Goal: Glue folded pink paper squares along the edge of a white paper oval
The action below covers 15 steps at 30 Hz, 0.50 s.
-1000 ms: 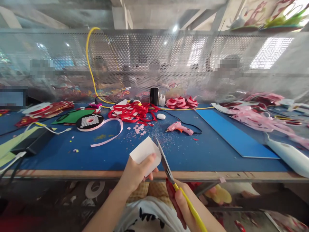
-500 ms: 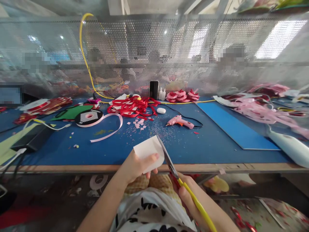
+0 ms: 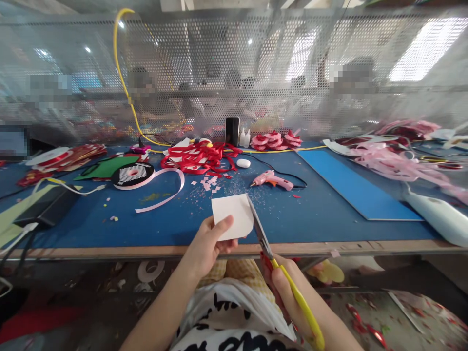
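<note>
A white piece of paper (image 3: 236,209) with at least one rounded corner is pinched in my left hand (image 3: 208,243), thumb on top and fingers underneath. My right hand (image 3: 281,278) is wrapped round the yellow-handled scissors (image 3: 292,287). Their metal blades point up and away along the paper's right edge, looking nearly closed; whether they touch the paper I cannot tell. Both hands are over the table's front edge. Beyond the paper lie small pale paper scraps (image 3: 209,183) and fine crumbs.
On the blue table (image 3: 175,229) lie a pink glue gun (image 3: 272,180), a ribbon spool (image 3: 133,174), red ribbons (image 3: 197,156) and a white case (image 3: 243,163). A phone (image 3: 232,130) stands against the perforated screen (image 3: 204,63). A blue board (image 3: 354,190) and pink ribbons (image 3: 383,163) are at right.
My left hand has turned the paper so it lies squarer to me and slightly farther forward. The scissors remain at its right edge, and the whole view has shifted slightly.
</note>
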Each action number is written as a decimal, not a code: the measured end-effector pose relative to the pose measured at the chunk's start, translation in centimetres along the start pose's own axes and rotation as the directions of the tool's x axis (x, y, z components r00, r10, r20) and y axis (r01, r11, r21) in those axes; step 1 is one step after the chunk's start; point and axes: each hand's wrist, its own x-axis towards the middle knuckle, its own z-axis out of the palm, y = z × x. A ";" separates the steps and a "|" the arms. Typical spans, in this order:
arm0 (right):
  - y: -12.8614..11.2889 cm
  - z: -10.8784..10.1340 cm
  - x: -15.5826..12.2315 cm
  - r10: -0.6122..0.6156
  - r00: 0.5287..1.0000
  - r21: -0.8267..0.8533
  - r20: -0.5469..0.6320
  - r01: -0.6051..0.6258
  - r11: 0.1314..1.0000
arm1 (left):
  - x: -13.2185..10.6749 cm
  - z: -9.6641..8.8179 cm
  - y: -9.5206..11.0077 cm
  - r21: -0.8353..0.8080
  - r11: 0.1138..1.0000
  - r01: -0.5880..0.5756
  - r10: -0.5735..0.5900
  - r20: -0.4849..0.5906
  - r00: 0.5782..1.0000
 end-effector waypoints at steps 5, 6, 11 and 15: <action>-1.0 0.1 0.9 -0.079 0.996 0.060 0.041 0.076 0.995 | 0.2 1.2 -1.6 0.052 0.988 -0.147 0.156 -0.303 0.940; -1.1 0.1 0.9 -0.084 0.995 0.068 0.054 0.080 0.994 | 0.2 1.1 -1.5 0.124 0.979 -0.160 0.190 -0.297 0.936; -0.9 0.4 0.8 -0.066 0.996 0.102 0.063 0.059 0.993 | -0.2 0.3 -0.6 0.272 0.950 -0.151 0.209 -0.200 0.957; -0.6 0.9 0.9 -0.071 0.995 0.122 0.066 0.062 0.991 | -0.4 0.5 -0.8 0.240 0.957 -0.163 0.219 -0.225 0.949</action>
